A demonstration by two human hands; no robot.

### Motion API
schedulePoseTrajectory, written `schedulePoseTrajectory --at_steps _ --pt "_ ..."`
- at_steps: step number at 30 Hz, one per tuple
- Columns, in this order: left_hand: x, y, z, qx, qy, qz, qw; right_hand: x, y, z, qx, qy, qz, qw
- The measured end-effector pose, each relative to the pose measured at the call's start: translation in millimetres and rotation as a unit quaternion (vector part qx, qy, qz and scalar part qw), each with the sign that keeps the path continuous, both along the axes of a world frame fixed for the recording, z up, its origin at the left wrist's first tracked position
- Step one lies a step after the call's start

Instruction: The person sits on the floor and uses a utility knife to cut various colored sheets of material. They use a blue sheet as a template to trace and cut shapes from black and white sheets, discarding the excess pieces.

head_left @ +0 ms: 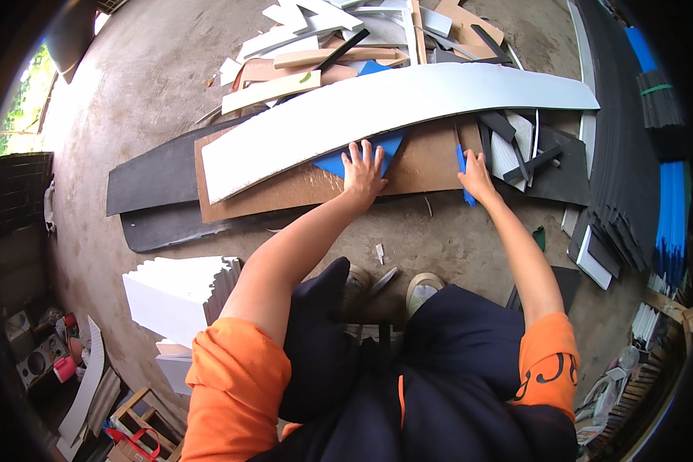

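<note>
My left hand [363, 175] lies flat with its fingers apart, the fingertips at the near edge of a long white foam sheet [408, 96] and the palm by a blue piece [333, 163] under it. Both rest on a brown board [431, 165]. To the right, my right hand [477, 179] is closed around a blue-handled cutter knife [460, 157], over the board's right part. Its thin blade seems to point away from me, toward the white sheet's near edge; whether the tip touches anything I cannot tell.
Foam offcuts [285, 46] in white, black and tan are heaped beyond the sheet. Black sheets [154, 185] lie under the board at left. A stack of white blocks [177, 292] stands near my left knee. Tall dark sheets [616, 154] line the right side.
</note>
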State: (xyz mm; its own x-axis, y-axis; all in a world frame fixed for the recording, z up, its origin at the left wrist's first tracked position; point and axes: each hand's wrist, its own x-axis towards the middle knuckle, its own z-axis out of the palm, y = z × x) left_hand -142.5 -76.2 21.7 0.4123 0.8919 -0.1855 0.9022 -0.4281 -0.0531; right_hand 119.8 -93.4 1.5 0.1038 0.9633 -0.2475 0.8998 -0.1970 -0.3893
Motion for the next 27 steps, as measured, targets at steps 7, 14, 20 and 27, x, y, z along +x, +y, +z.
schedulePoseTrajectory --at_steps 7,14,20,27 --pt "-13.1 -0.4 -0.2 0.098 0.116 -0.06 0.987 -2.1 15.3 34.0 -0.081 0.021 -0.011 0.996" --pt "-33.4 23.4 79.4 0.131 0.012 -0.095 0.987 5.5 19.4 94.1 -0.022 -0.01 -0.032 0.999" --pt "-53.0 12.2 142.2 0.192 -0.035 -0.135 0.971 9.0 24.5 131.6 0.02 -0.026 -0.037 0.999" --pt "-74.9 29.2 220.7 0.149 -0.024 -0.184 0.971 0.7 20.0 168.2 -0.02 0.027 -0.073 0.997"
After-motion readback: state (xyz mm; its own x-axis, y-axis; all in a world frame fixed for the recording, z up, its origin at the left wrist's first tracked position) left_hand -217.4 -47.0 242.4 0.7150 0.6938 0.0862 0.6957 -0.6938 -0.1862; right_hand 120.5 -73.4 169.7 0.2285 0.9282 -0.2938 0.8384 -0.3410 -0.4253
